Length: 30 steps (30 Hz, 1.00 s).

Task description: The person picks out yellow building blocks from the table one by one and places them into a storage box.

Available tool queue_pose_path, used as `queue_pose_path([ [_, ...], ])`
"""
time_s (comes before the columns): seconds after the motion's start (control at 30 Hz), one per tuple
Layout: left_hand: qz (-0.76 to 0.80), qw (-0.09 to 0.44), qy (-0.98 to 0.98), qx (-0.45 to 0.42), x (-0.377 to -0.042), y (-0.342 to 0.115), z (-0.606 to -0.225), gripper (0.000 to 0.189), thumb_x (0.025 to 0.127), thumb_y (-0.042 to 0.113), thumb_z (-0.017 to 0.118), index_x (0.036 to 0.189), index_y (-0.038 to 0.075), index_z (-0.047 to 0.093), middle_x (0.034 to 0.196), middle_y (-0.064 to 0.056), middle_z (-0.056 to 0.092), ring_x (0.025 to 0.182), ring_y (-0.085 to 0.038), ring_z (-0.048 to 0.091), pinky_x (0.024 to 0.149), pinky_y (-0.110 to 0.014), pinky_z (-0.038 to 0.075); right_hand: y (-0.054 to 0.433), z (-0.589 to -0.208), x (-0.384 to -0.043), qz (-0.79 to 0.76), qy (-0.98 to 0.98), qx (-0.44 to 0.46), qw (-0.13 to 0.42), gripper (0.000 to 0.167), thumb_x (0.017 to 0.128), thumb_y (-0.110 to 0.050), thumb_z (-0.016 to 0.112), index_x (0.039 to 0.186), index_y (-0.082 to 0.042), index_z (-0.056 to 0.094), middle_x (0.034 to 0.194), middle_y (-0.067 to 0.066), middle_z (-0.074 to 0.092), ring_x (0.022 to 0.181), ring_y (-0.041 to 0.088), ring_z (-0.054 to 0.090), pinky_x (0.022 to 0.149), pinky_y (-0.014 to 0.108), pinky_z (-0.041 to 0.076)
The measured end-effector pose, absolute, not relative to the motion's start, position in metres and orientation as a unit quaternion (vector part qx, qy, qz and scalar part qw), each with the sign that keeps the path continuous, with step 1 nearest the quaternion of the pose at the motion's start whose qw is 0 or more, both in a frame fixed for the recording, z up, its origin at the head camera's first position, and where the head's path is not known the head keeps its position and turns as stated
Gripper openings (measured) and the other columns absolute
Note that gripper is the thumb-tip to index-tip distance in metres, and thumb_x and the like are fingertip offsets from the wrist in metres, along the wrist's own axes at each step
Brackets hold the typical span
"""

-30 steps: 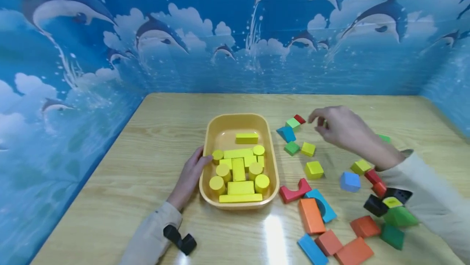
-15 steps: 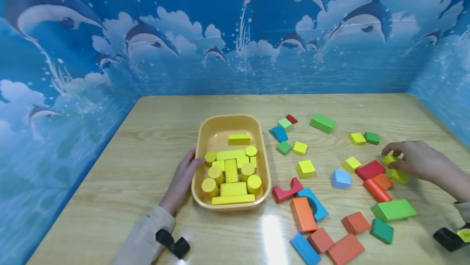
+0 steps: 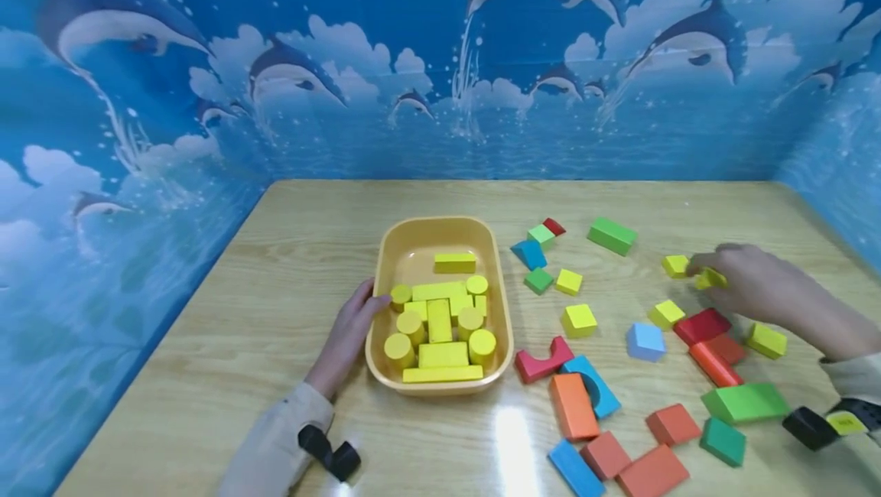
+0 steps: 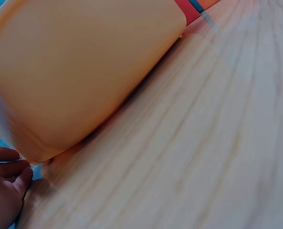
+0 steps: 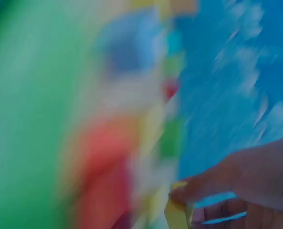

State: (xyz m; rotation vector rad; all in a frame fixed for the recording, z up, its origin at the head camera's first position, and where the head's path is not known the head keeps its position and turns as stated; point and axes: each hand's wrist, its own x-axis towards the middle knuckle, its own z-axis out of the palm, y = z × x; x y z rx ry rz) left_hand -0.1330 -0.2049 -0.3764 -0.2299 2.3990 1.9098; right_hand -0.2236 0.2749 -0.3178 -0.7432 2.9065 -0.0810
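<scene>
A light-orange plastic tub [image 3: 440,233] stands in the middle of the table, with several yellow blocks [image 3: 443,354] in its near part. My left hand [image 3: 346,332] grips its left side, thumb at the rim; in the left wrist view the fingers [image 4: 5,167] lie by the tub's outer wall. At the right, my right hand [image 3: 753,287] pinches a small yellow block [image 3: 711,278], also visible in the right wrist view as a yellow block [image 5: 176,215] by the thumb. Just left of that hand lies another yellow block [image 3: 674,266]. The right wrist view is mostly blurred.
Loose coloured blocks are spread right of the tub: a long green block [image 3: 612,235], a light-blue cube [image 3: 645,342], a red arch [image 3: 544,362], an orange block [image 3: 574,405] and a yellow block [image 3: 767,340] among them. A dolphin-print backdrop [image 3: 440,138] borders the table.
My right hand went from the back of the scattered blocks to the right, took a yellow block there, then shifted slightly left and back with it. My left hand stays on the tub.
</scene>
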Motion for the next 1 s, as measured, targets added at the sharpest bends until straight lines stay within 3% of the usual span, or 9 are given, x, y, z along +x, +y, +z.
queue_pose_path([
  [0.23, 0.621, 0.033, 0.779, -0.081, -0.133, -0.204, -0.378, 0.054, 0.097, 0.030, 0.048, 0.146, 0.009, 0.039, 0.148, -0.016, 0.041, 0.133, -0.032, 0.041, 0.111, -0.046, 0.033, 0.147, -0.263, -0.221, -0.134, 0.916, -0.378, 0.012, 0.023, 0.084, -0.006, 0.073, 0.107, -0.008, 0.072, 0.096, 0.007, 0.063, 0.076, 0.016, 0.058, 0.060, 0.029, 0.053],
  [0.43, 0.615, 0.038, 0.783, -0.086, -0.136, -0.203, -0.377, 0.055, 0.097, 0.033, 0.048, 0.146, 0.010, 0.039, 0.149, -0.015, 0.039, 0.134, -0.031, 0.040, 0.111, -0.045, 0.033, 0.059, -0.262, -0.217, -0.238, 0.849, -0.471, 0.002, 0.018, 0.085, -0.012, 0.073, 0.103, -0.010, 0.072, 0.098, 0.003, 0.069, 0.078, 0.013, 0.062, 0.066, 0.028, 0.054],
  [0.7, 0.613, 0.020, 0.787, -0.069, -0.135, -0.206, -0.381, 0.052, 0.097, 0.030, 0.048, 0.144, 0.008, 0.043, 0.141, -0.018, 0.048, 0.125, -0.031, 0.050, 0.106, -0.044, 0.040, -0.017, -0.292, -0.215, -0.315, 0.802, -0.501, 0.075, 0.019, 0.087, -0.015, 0.072, 0.104, -0.007, 0.073, 0.099, 0.003, 0.073, 0.078, 0.009, 0.067, 0.070, 0.017, 0.054],
  [0.9, 0.611, 0.010, 0.788, -0.069, -0.134, -0.206, -0.381, 0.050, 0.098, 0.031, 0.047, 0.142, 0.008, 0.045, 0.137, -0.018, 0.052, 0.121, -0.030, 0.053, 0.102, -0.042, 0.045, -0.032, -0.301, -0.216, -0.329, 0.803, -0.479, 0.131, 0.019, 0.087, -0.005, 0.069, 0.105, -0.005, 0.074, 0.102, 0.006, 0.073, 0.083, 0.012, 0.070, 0.072, 0.017, 0.055],
  [1.0, 0.616, 0.013, 0.784, -0.072, -0.134, -0.206, -0.381, 0.049, 0.098, 0.031, 0.046, 0.142, 0.009, 0.045, 0.137, -0.018, 0.052, 0.120, -0.030, 0.055, 0.100, -0.041, 0.046, -0.035, -0.302, -0.217, -0.319, 0.801, -0.485, 0.145, 0.020, 0.086, -0.008, 0.071, 0.106, -0.005, 0.074, 0.101, 0.005, 0.073, 0.082, 0.009, 0.069, 0.071, 0.016, 0.054],
])
